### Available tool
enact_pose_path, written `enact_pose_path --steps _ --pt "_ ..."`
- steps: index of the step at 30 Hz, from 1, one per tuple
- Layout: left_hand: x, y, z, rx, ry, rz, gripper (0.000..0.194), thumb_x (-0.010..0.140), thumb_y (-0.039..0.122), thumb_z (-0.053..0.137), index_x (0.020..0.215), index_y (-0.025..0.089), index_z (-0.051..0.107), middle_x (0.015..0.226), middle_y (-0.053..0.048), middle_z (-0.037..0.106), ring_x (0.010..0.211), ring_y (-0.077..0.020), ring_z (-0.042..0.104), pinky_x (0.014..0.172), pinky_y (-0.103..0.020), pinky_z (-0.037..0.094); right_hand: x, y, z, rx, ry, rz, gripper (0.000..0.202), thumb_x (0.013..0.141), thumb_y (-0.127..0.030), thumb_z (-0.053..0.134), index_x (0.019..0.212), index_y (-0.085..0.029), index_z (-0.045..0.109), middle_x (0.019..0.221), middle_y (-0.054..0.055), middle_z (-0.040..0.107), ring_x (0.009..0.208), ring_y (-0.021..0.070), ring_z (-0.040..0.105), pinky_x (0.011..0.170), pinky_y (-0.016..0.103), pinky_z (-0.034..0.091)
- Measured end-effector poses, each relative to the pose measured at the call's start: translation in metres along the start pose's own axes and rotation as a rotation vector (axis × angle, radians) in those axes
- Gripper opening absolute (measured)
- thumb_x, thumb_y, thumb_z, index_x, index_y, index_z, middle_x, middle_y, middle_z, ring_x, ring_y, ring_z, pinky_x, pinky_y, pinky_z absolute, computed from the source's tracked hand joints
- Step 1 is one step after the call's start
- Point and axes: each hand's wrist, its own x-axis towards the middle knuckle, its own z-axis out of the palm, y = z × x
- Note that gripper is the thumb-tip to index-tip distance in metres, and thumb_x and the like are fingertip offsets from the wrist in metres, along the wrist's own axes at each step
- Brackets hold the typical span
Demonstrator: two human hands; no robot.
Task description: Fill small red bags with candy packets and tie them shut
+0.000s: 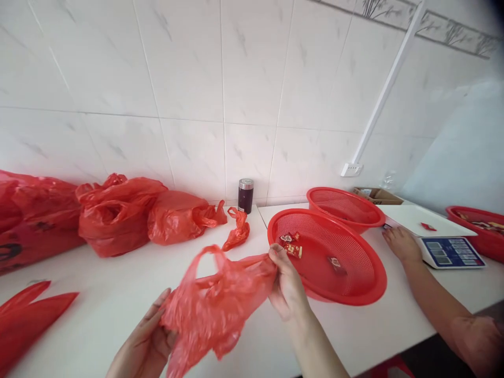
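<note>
A thin red plastic bag (220, 307) is stretched between my two hands above the white table, its handle loop sticking up. My left hand (151, 336) has its fingers closed on the bag's left edge. With thumb and fingers pinched, my right hand (286, 283) holds the bag's right corner, just in front of the rim of a large red basket (354, 262). A few small wrapped pieces (293, 249) lie inside that basket. Behind the held bag, a small crumpled red bag (238, 231) rests on the table.
Filled red bags (118, 215) line the left side by the wall, and a flat red bag (31, 320) lies nearer. A dark tumbler (245, 197) stands behind. To the right are a second basket (338, 202), a scale (451, 254), a cardboard box (378, 196) and another person's arm (429, 289).
</note>
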Motion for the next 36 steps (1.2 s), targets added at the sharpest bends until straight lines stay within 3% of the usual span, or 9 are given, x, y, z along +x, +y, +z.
enact_pose_path --steps 6,10,12,15,18,21,23,29,36 --pt "0.004 0.007 -0.042 0.37 0.119 0.192 0.056 0.055 0.045 0.079 0.106 0.03 0.062 0.113 -0.003 0.066 0.102 -0.029 0.063 0.083 -0.041 0.054 0.012 -0.013 -0.008 -0.006 -0.075 0.011 0.028 0.093 -0.036 0.055 0.114 -0.018 0.058 0.108 0.006 0.061 0.088 0.016 0.061 0.074 0.033 0.054" --pt "-0.022 0.0 -0.003 0.821 0.143 0.872 0.059 0.064 0.048 0.072 0.118 0.034 0.053 0.14 -0.003 0.048 0.132 -0.0319 0.04 0.11 -0.049 0.03 0.011 -0.019 0.008 0.029 -0.2 0.102 0.021 0.091 -0.04 0.055 0.1 -0.021 0.059 0.068 -0.005 0.051 0.055 0.0077 0.047 0.051 0.02 0.041" --pt "-0.033 -0.006 0.025 1.031 0.067 0.972 0.062 0.062 0.04 0.073 0.121 0.034 0.055 0.144 -0.004 0.045 0.133 -0.0321 0.038 0.111 -0.047 0.027 0.012 -0.022 0.015 0.04 -0.313 0.163 0.019 0.09 -0.04 0.055 0.096 -0.022 0.058 0.064 -0.007 0.044 0.054 0.0066 0.043 0.052 0.019 0.037" --pt "-0.033 -0.012 0.051 1.243 -0.124 0.653 0.041 0.064 0.033 0.068 0.104 0.029 0.065 0.115 -0.006 0.066 0.111 -0.0335 0.056 0.093 -0.042 0.042 0.018 -0.029 0.018 -0.124 -0.427 0.127 0.023 0.089 -0.044 0.054 0.097 -0.023 0.059 0.074 -0.004 0.05 0.065 0.0093 0.049 0.063 0.023 0.041" --pt "-0.024 -0.013 0.053 1.218 -0.29 0.339 0.024 0.078 0.045 0.056 0.086 0.024 0.062 0.079 -0.002 0.069 0.077 -0.0248 0.063 0.068 -0.031 0.047 0.018 -0.04 0.017 -0.569 -0.234 -0.178 0.025 0.088 -0.044 0.055 0.101 -0.024 0.061 0.095 0.004 0.057 0.086 0.0178 0.054 0.078 0.033 0.043" --pt "-0.02 -0.014 0.049 1.071 -0.292 0.31 0.03 0.08 0.053 0.054 0.083 0.023 0.055 0.072 0.001 0.065 0.068 -0.0204 0.06 0.061 -0.026 0.046 -0.001 -0.045 0.024 -0.905 -0.057 -0.559 0.021 0.09 -0.036 0.053 0.101 -0.022 0.062 0.11 0.009 0.056 0.101 0.023 0.051 0.089 0.039 0.038" --pt "-0.023 -0.015 0.051 1.011 -0.258 0.33 0.03 0.079 0.053 0.055 0.083 0.024 0.052 0.072 0.001 0.064 0.069 -0.0206 0.061 0.062 -0.027 0.047 -0.019 -0.04 0.034 -0.986 -0.238 -0.653 0.024 0.089 -0.038 0.054 0.106 -0.022 0.061 0.108 0.008 0.06 0.098 0.0222 0.052 0.088 0.037 0.038" --pt "-0.03 -0.01 0.04 0.952 -0.254 0.233 0.044 0.059 0.048 0.076 0.088 0.024 0.054 0.082 -0.001 0.067 0.079 -0.0245 0.063 0.065 -0.028 0.049 -0.035 -0.001 0.017 -1.179 -0.683 -0.519 0.033 0.077 -0.008 0.056 0.104 -0.023 0.066 0.082 0.002 0.066 0.08 0.0184 0.054 0.077 0.032 0.039" --pt "-0.016 0.003 -0.005 1.057 -0.102 0.364 0.022 0.072 0.039 0.063 0.075 0.024 0.047 0.06 0.006 0.054 0.055 -0.0151 0.052 0.052 -0.023 0.04 -0.024 -0.032 -0.05 -1.135 -0.627 -0.424 0.051 0.064 0.01 0.037 0.084 -0.023 0.07 0.098 0.003 0.064 0.094 0.0185 0.055 0.083 0.033 0.043"
